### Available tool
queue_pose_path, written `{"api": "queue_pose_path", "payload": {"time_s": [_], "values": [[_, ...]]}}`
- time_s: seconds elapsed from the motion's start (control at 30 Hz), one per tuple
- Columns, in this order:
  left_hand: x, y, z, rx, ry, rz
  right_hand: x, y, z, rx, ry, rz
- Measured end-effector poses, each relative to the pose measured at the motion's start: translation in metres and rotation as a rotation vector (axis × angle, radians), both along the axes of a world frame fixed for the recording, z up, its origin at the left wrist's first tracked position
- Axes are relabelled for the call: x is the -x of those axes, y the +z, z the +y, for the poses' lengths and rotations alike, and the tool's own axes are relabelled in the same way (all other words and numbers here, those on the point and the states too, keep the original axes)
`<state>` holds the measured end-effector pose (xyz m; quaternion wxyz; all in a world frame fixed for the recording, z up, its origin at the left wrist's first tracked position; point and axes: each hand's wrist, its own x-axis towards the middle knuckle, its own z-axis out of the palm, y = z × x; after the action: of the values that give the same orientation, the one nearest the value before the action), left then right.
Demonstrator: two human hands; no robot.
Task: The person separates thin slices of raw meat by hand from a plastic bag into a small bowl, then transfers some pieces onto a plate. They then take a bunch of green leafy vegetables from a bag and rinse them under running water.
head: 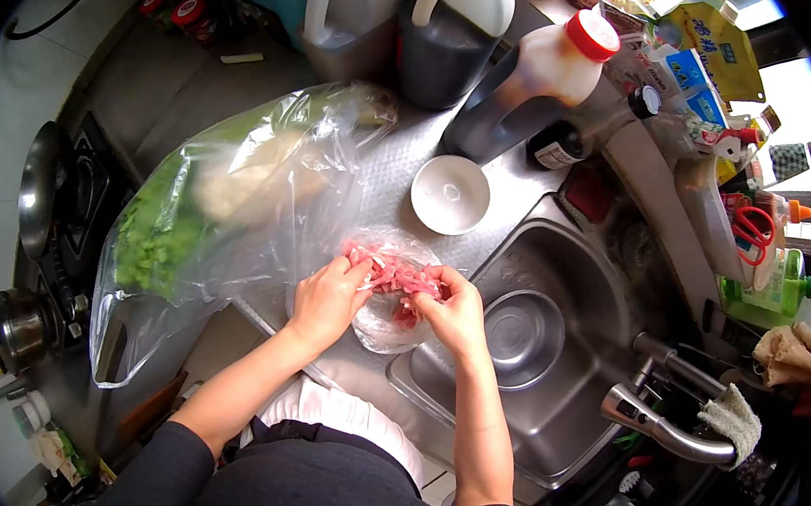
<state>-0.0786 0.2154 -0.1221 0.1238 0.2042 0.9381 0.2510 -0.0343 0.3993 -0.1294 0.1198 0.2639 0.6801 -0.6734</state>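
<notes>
My left hand (328, 297) and my right hand (455, 309) both grip a clump of sliced raw meat (397, 274), pink with pale fatty strips. It is held over a clear plastic bag (385, 336) that lies spread on the steel counter (363, 374) beside the sink. More meat shows lower down inside the bag. Whether a dish sits beneath the bag I cannot tell. Just beyond my hands stands a small white bowl (450, 195), with nothing visible in it. To the left, a large clear bag (229, 234) holds leafy greens and a pale vegetable.
The sink (584, 390) on the right holds a round metal basin (522, 339), below a faucet (655, 420). Large jugs (454, 36) and a dark bottle (558, 143) line the back. A wok (41, 189) and a pot (19, 331) are at the stove on the left.
</notes>
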Motion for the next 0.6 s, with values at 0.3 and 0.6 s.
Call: {"api": "queue_pose_path", "payload": {"time_s": [0.3, 0.6], "values": [[0.001, 0.002, -0.002, -0.008, -0.003, -0.002, 0.043, 0.039, 0.023, -0.183, -0.025, 0.293], [0.000, 0.003, -0.002, -0.006, 0.000, -0.008, 0.083, 0.034, 0.029, -0.989, 0.241, 0.358]]}}
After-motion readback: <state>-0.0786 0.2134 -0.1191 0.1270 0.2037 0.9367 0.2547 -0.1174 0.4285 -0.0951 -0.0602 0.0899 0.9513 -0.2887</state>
